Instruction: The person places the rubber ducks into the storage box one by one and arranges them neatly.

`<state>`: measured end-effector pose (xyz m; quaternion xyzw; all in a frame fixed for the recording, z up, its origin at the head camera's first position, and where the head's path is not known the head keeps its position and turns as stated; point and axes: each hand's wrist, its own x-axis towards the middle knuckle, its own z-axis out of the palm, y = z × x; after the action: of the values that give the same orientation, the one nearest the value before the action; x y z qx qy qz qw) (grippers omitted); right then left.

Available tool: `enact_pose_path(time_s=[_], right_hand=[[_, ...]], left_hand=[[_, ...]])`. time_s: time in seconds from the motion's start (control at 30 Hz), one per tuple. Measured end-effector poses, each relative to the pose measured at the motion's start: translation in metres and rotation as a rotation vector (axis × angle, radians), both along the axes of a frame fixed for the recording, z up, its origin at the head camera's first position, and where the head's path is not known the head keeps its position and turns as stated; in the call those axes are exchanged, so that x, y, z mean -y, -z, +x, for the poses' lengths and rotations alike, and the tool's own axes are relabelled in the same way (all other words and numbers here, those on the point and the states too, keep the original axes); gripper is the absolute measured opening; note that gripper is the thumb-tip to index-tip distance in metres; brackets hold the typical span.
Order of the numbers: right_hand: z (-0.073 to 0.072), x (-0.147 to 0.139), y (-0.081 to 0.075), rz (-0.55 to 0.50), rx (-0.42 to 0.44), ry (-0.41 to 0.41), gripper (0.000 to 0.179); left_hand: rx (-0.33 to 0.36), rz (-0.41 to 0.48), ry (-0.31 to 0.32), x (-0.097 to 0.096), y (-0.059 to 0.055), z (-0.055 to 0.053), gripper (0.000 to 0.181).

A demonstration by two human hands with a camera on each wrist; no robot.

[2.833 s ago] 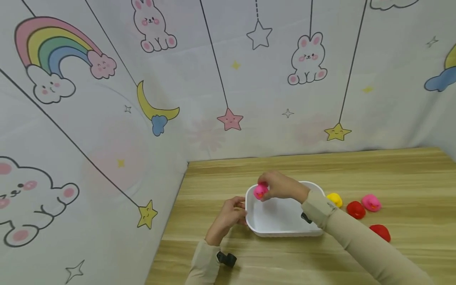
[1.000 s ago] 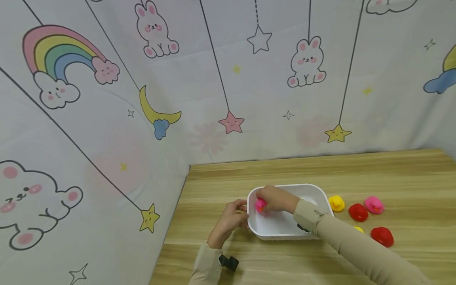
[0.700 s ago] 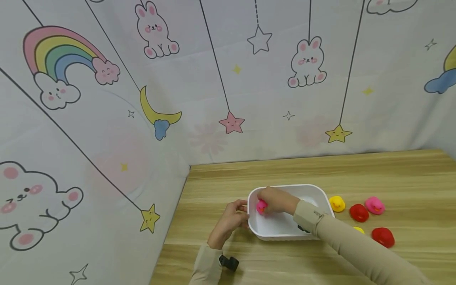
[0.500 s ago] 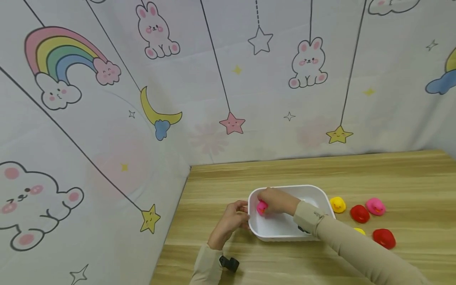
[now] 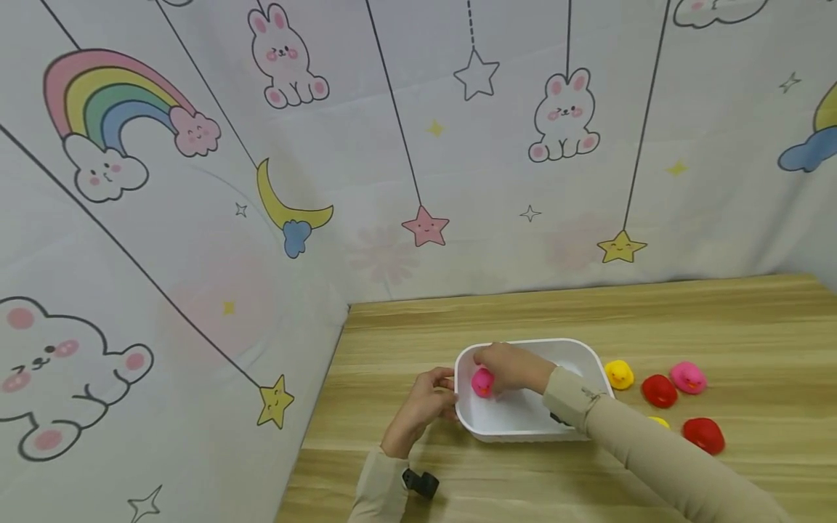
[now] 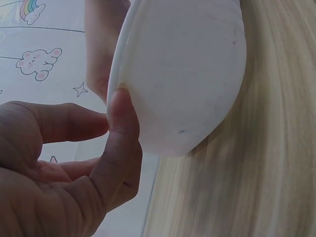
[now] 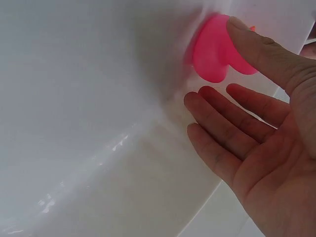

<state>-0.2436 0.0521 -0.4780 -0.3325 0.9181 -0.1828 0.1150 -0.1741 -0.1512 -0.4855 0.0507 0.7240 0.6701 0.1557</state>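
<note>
The left hand (image 5: 420,403) is pinching the white tub (image 6: 187,64) by its rim, likely to steady it. Inside, the right hand (image 7: 274,148) is holding its fingers loosely straight, apparently leaving the pink rubber duck (image 7: 212,52) unsqueezed; it is sitting just past those fingertips, by the thumb.

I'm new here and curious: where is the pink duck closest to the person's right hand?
In the head view, the pink duck is inside the white tub, near its left wall, just left of the right hand.

The right hand (image 5: 513,366) has lowered the pink duck (image 5: 482,382) into the basin (image 5: 506,420).
</note>
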Motion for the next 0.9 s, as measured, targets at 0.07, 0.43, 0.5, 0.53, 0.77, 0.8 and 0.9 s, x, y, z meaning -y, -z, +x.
enact_pose_path(time_s=[0.07, 0.43, 0.5, 0.53, 0.77, 0.8, 0.9], right_hand=[[-0.001, -0.002, -0.003, -0.003, 0.034, 0.013, 0.049], [-0.004, -0.018, -0.025, -0.095, 0.127, 0.025, 0.048], [-0.003, -0.021, -0.030, -0.108, 0.127, 0.015, 0.047], [-0.002, -0.022, -0.032, -0.114, 0.123, 0.008, 0.046], [0.001, -0.033, -0.042, -0.160, 0.120, 0.017, 0.046], [0.001, -0.035, -0.042, -0.159, 0.124, 0.027, 0.046], [0.003, -0.040, -0.042, -0.157, 0.126, 0.045, 0.047]], left_hand=[[0.001, 0.001, 0.001, -0.001, -0.001, 0.000, 0.052], [-0.006, 0.007, -0.001, -0.001, -0.001, 0.000, 0.051], [-0.005, 0.003, -0.002, -0.001, -0.001, 0.000, 0.051], [-0.003, 0.001, -0.002, -0.001, -0.001, 0.000, 0.052], [0.011, 0.005, -0.010, 0.000, 0.000, 0.000, 0.053], [0.010, 0.007, -0.011, 0.000, 0.000, -0.001, 0.053], [0.010, 0.012, -0.010, -0.001, 0.000, -0.001, 0.053]])
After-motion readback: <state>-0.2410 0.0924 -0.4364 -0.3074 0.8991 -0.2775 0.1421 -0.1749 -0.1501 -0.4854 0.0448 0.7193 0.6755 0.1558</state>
